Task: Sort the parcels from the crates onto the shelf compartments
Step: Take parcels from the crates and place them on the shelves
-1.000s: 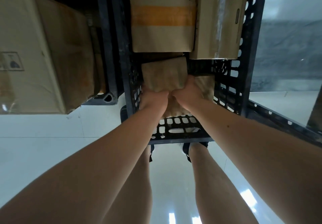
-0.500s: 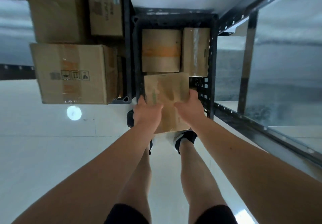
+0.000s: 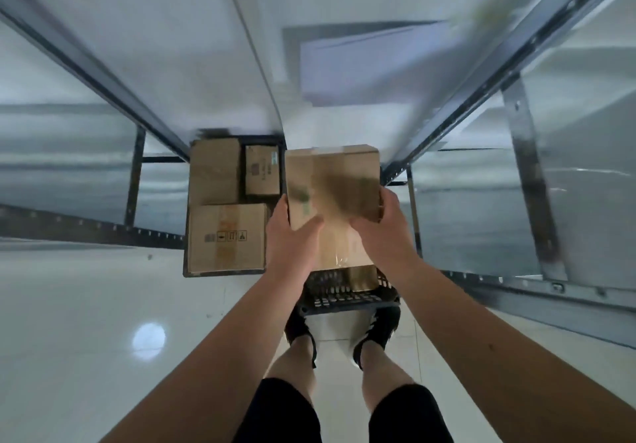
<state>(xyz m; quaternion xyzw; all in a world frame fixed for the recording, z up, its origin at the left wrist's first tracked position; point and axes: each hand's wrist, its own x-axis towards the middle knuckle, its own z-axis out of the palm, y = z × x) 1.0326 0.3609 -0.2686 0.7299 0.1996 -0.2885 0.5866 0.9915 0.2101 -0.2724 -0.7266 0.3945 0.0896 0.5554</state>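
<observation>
The person is holding a brown cardboard parcel [image 3: 332,184] up in front of them with both hands. The left grip [image 3: 292,239] is clamping on the parcel's left edge, thumb lying across the front face. The right grip [image 3: 382,232] is wrapping round the right edge, fingers curling behind the box. The parcel is blurring, so its print is unreadable, and clear tape is glinting near its lower end. It is hanging above the black crate [image 3: 344,299] at the person's feet, where another brown box [image 3: 361,277] is showing inside. The grey metal shelf frame [image 3: 526,181] is slanting up on either side. To the left, a second crate [image 3: 220,274] is sitting on the glossy pale floor [image 3: 103,322], carrying three cardboard boxes: a large one with handling symbols [image 3: 227,237] nearest, with a tall plain one [image 3: 215,170] and a small printed one [image 3: 262,174] behind it. Dark shoes [image 3: 299,330] are standing just beside the black crate's near rim.
</observation>
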